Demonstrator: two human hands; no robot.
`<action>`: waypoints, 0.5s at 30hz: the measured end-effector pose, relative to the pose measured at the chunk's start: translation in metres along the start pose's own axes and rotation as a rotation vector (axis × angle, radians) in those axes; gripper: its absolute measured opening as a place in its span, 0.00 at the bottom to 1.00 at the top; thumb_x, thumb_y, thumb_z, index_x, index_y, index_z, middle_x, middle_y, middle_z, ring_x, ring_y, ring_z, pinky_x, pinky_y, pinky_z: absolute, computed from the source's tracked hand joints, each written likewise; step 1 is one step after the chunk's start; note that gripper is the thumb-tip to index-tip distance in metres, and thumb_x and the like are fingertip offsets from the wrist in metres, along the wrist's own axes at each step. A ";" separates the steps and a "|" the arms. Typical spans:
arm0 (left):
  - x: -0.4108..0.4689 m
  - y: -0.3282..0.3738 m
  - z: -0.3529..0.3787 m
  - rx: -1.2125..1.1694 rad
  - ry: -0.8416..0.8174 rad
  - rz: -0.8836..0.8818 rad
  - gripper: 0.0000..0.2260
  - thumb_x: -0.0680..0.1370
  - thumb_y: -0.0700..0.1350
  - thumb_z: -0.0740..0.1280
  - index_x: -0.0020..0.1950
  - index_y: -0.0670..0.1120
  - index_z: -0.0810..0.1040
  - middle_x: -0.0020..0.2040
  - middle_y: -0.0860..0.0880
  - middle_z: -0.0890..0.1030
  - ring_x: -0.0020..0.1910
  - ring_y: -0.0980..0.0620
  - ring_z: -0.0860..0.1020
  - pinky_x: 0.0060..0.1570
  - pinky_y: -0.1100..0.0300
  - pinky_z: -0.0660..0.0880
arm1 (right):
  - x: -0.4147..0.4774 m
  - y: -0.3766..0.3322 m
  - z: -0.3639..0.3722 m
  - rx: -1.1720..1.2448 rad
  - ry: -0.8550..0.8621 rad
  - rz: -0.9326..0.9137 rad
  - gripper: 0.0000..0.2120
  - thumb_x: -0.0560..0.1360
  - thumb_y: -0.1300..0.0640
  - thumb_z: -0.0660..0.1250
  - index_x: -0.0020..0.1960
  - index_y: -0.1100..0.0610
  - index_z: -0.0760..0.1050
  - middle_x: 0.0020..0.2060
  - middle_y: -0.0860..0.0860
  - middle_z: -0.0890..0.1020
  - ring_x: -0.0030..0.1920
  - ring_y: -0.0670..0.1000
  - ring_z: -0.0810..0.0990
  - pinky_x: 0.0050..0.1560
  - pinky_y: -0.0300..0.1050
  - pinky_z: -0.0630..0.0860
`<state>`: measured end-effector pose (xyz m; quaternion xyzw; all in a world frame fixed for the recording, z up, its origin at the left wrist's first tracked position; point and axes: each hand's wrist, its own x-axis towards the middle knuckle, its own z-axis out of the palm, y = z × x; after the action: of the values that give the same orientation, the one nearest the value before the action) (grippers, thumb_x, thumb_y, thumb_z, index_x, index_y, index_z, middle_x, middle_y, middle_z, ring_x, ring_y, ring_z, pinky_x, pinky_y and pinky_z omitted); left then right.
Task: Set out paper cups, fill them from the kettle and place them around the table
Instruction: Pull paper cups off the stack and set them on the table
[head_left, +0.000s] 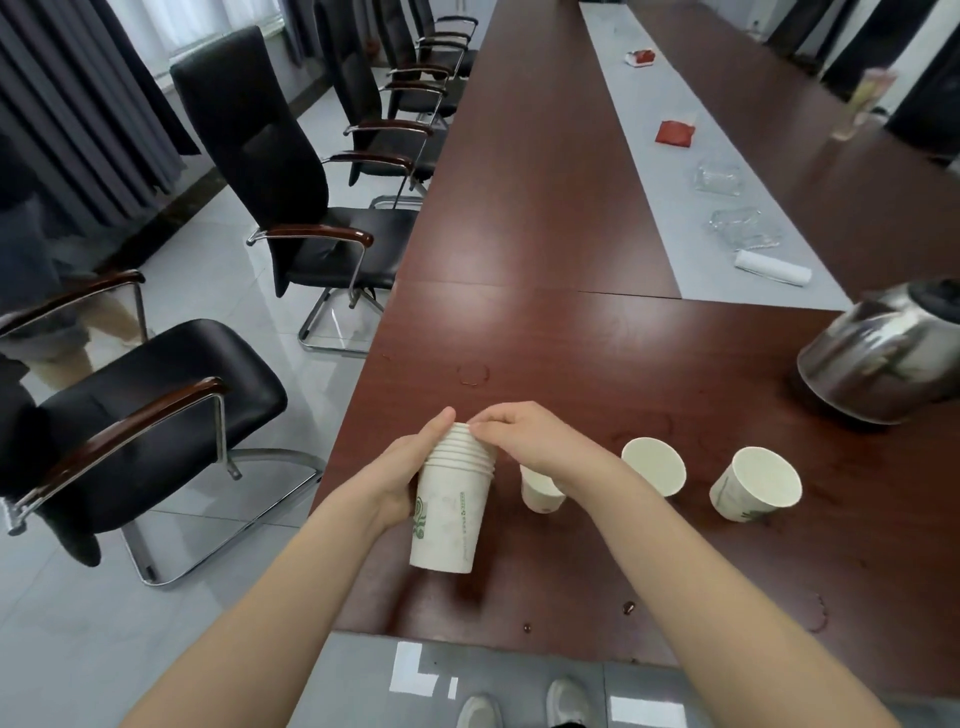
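A stack of paper cups (451, 512) is held over the near end of the glossy red-brown bench (545, 218). Its long axis is almost upright, and the mouths are turned up and away from the person. The side of the stack is gripped by the left hand (408, 470), and the top rim is pinched by the right hand (524, 434). To the right, three white cups are set mouth up: the first cup (543, 493), half hidden, the second cup (654, 465) and the third cup (756, 483), whose inside is seen bare. A rounded, shiny steel kettle (883, 353) is placed further right.
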<state>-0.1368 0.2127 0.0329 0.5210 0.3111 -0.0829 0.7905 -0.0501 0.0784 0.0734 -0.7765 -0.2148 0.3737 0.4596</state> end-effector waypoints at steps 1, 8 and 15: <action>0.001 0.001 0.003 0.003 -0.001 0.001 0.24 0.71 0.59 0.66 0.50 0.38 0.81 0.46 0.38 0.84 0.43 0.43 0.82 0.49 0.51 0.79 | 0.000 0.000 -0.003 0.050 -0.017 0.002 0.07 0.77 0.57 0.64 0.44 0.52 0.80 0.39 0.44 0.79 0.41 0.43 0.75 0.47 0.41 0.74; 0.001 -0.001 0.014 -0.019 -0.077 -0.050 0.24 0.72 0.60 0.64 0.54 0.41 0.80 0.45 0.41 0.84 0.40 0.47 0.83 0.41 0.56 0.80 | 0.000 0.010 -0.013 0.168 0.046 0.025 0.08 0.73 0.59 0.68 0.36 0.52 0.81 0.36 0.50 0.80 0.40 0.49 0.77 0.54 0.53 0.77; -0.001 -0.002 0.020 -0.022 -0.085 -0.083 0.20 0.77 0.54 0.62 0.59 0.40 0.74 0.37 0.42 0.84 0.33 0.48 0.82 0.32 0.59 0.78 | 0.000 0.012 -0.020 0.181 0.049 0.065 0.05 0.69 0.57 0.71 0.35 0.53 0.82 0.38 0.50 0.81 0.43 0.50 0.78 0.56 0.53 0.76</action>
<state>-0.1298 0.1938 0.0371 0.4947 0.2996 -0.1343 0.8047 -0.0348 0.0619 0.0687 -0.7474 -0.1436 0.3869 0.5207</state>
